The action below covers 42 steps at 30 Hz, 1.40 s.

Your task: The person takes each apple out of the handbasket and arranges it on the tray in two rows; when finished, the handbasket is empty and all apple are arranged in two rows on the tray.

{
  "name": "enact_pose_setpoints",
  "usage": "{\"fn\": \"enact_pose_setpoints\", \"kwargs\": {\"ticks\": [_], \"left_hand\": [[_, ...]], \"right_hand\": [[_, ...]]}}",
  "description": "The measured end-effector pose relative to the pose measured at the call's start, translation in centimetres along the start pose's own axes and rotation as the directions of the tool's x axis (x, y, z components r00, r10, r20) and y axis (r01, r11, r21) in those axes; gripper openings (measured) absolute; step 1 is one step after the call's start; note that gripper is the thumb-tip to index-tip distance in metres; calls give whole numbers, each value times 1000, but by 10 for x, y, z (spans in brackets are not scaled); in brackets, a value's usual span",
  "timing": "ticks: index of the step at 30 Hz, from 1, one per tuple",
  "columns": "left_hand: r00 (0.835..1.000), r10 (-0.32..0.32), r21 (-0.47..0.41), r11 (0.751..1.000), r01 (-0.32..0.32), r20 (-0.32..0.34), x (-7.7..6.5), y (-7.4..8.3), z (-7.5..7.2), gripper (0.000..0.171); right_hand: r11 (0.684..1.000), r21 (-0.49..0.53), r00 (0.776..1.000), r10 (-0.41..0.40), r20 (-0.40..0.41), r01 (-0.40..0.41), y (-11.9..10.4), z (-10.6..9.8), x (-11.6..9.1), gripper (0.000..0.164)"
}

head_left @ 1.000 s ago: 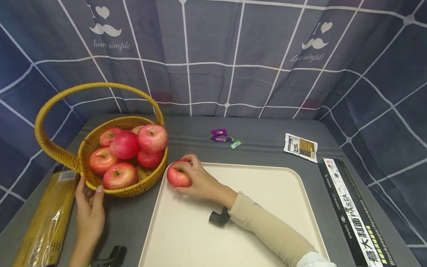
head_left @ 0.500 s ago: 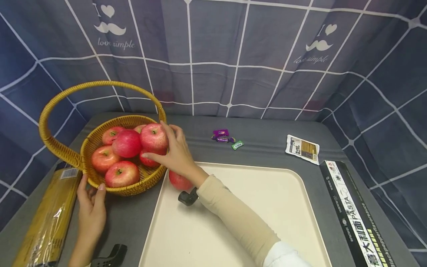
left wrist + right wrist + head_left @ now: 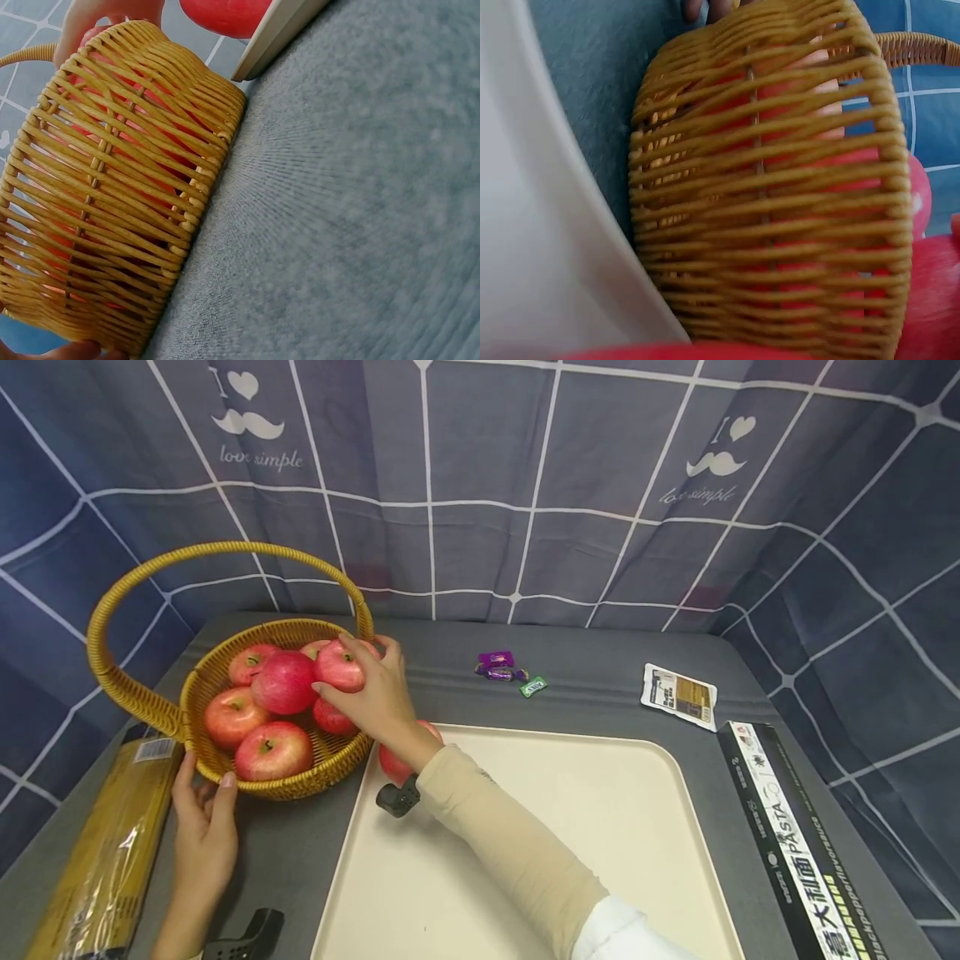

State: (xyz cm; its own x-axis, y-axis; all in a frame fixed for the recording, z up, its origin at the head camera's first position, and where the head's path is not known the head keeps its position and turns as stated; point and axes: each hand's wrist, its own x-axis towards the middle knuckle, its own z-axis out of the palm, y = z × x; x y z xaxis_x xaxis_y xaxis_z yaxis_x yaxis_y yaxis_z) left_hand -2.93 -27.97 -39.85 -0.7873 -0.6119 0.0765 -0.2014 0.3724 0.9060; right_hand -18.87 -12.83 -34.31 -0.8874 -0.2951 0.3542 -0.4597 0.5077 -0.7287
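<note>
A yellow wicker basket with a tall handle stands at the left with several red apples inside. My left hand holds its front left rim, the thumb on the rim; part of those fingers is hidden beneath. My right hand reaches over the basket's right side and grips the uppermost apple between thumb and fingers. Another apple lies on the far left corner of the cream tray, partly behind my right wrist. In the right wrist view the gripped apple shows beside the wicker wall.
Purple and green wrapped candies lie behind the tray. A small sachet and a long black pasta box are at the right. A golden plastic-wrapped package lies left of my left hand. A checked curtain hangs behind.
My right hand has let go of the apple on the tray, moved left and up to the basket, and taken hold of the top apple there. The left hand keeps its place on the rim.
</note>
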Motion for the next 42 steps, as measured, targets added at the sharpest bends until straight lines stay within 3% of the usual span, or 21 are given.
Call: {"fn": "enact_pose_setpoints", "kwargs": {"ticks": [4,9,17,22,29,36,42], "left_hand": [[1000,18,10,1000,-18,-9,-1,0,1,57],[1000,29,13,1000,-29,-3,-1,-1,4,58],[998,64,-22,998,-64,6,1,1,6,58],[998,56,-16,998,-57,-6,1,0,4,57],[999,45,-4,999,-45,10,0,0,-1,58],[999,41,2,999,-41,-16,0,-2,-1,58],[999,38,5,999,-38,-16,-1,-2,-1,58]], "right_hand": [[993,115,999,12,31,-15,6,-12,-3,56],[989,150,998,-12,57,3,22,-43,-12,54],[999,9,994,-39,98,38,71,-107,-46,56],[999,-46,988,-6,151,13,100,-131,-76,59],[996,-71,963,65,261,-49,112,-141,-107,61],[992,-122,960,15,281,20,118,-141,-116,66],[990,-121,968,-45,248,78,108,-141,-108,66]]}}
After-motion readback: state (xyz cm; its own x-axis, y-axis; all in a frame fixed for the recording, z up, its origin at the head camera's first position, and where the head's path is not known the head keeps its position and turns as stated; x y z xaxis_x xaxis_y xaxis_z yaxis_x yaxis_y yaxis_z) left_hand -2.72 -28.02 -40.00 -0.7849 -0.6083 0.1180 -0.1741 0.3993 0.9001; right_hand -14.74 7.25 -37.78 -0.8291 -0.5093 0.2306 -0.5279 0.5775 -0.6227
